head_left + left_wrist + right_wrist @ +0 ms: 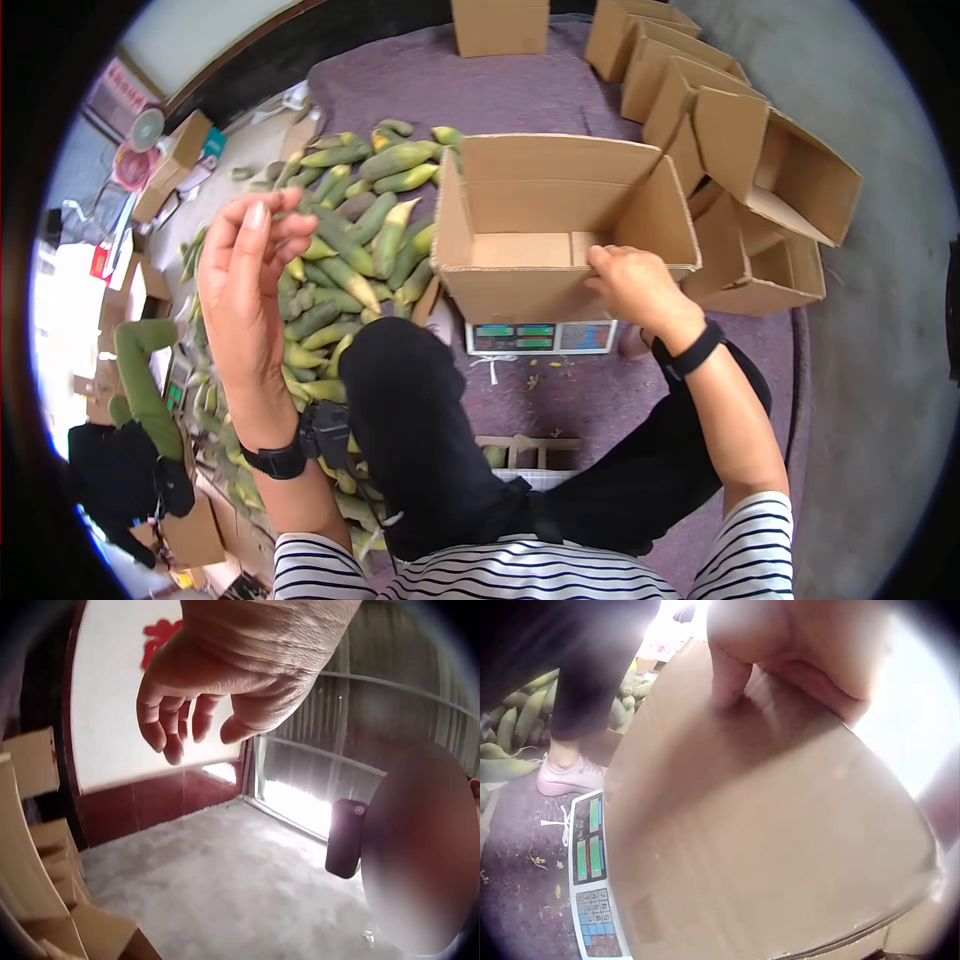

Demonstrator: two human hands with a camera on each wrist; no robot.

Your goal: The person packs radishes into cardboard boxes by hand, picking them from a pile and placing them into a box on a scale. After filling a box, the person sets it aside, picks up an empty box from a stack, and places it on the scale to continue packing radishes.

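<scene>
An open, bare-bottomed cardboard box (530, 295) stands on a white digital scale (540, 338). My right hand (645, 290) grips the box's near wall at the top edge, thumb on the outer face; the right wrist view shows that hand (795, 660) on the box wall (765, 825) above the scale's keypad (595, 915). My left hand (245, 280) is raised over the pile of green vegetables (345, 245), fingers loosely bent and holding nothing. In the left wrist view the same hand (240, 675) hangs in the air.
Several cardboard boxes (790, 180) stand at the right, and another (500, 25) at the far edge of the purple cloth (400, 75). A slotted crate (540, 455) lies between my legs. At the left is a person in green sleeves (145, 385).
</scene>
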